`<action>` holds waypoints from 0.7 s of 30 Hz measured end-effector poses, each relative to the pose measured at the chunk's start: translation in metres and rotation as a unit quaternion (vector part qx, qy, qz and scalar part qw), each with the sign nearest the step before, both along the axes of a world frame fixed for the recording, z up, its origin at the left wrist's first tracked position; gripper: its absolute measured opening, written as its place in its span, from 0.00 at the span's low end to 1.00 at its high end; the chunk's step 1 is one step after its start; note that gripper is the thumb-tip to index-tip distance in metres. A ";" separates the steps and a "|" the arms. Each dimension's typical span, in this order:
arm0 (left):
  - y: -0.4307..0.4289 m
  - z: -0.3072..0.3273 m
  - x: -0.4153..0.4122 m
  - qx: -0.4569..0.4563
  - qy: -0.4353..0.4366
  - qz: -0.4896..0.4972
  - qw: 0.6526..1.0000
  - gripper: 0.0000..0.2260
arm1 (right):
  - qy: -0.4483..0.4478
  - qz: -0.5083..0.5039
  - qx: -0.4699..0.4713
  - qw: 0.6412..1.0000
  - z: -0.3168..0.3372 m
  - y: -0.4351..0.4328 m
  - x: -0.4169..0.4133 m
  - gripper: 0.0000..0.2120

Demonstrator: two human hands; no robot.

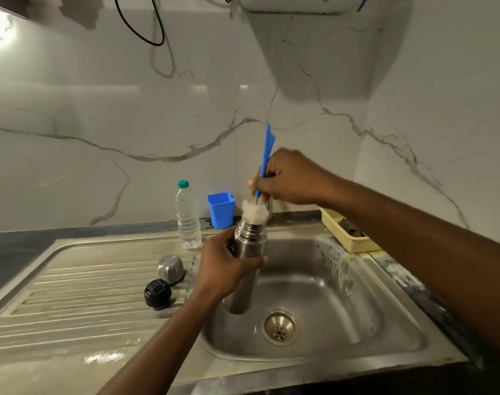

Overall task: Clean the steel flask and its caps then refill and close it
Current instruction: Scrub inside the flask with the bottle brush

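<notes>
Steel sink [328, 280] below marble wall [129, 124]; left grip [223, 266] holds flask [248, 240], right grip [288, 178] holds blue brush [267, 149]

Dim greyish light, with blown-out glare at the upper left corner. A broad soft shadow falls on the marble wall [100, 115] beneath the white fixture [300, 5]. Wide-angle distortion bends the edges.

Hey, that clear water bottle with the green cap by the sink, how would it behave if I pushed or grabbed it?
The water bottle looks nearly full, so probably heavy for its size. Tall and narrow, it may tip if pushed near the top. Its thin ribbed plastic would likely give under a squeeze.
</notes>
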State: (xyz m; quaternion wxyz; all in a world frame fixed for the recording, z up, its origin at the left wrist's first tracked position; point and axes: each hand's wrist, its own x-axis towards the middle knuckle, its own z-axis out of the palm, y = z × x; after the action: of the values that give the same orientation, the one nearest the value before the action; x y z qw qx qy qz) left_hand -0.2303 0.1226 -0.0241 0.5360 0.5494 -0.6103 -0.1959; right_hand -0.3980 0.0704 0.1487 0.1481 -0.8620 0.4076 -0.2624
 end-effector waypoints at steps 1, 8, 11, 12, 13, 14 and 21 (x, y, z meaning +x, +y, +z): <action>0.000 0.001 0.000 0.001 0.001 0.000 1.000 0.25 | -0.013 -0.001 -0.004 1.000 0.008 0.000 -0.001 0.12; -0.001 0.003 0.001 0.008 -0.005 -0.004 1.000 0.26 | 0.012 0.003 0.037 0.999 -0.022 0.004 0.003 0.13; 0.001 0.002 0.001 -0.001 0.008 -0.008 1.000 0.25 | -0.007 0.008 0.023 1.000 -0.007 0.004 0.001 0.13; 0.001 0.003 0.001 -0.002 0.011 -0.007 1.000 0.25 | -0.022 0.007 0.012 1.000 0.002 0.003 0.000 0.12; 0.001 0.004 0.001 -0.001 0.016 -0.005 1.000 0.25 | -0.037 0.006 0.002 0.999 0.008 0.002 0.000 0.12; 0.001 0.006 0.002 0.000 0.019 -0.004 1.000 0.25 | -0.051 0.004 -0.008 0.999 0.009 0.002 0.000 0.12; -0.001 0.002 -0.001 0.001 0.011 0.000 1.000 0.26 | -0.017 0.006 0.032 0.999 -0.015 0.007 0.005 0.12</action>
State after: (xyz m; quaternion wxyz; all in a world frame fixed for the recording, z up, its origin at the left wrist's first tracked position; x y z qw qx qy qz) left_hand -0.2315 0.1216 -0.0224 0.5422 0.5479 -0.6040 -0.2025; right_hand -0.3930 0.0772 0.1341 0.1840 -0.8546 0.4082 -0.2629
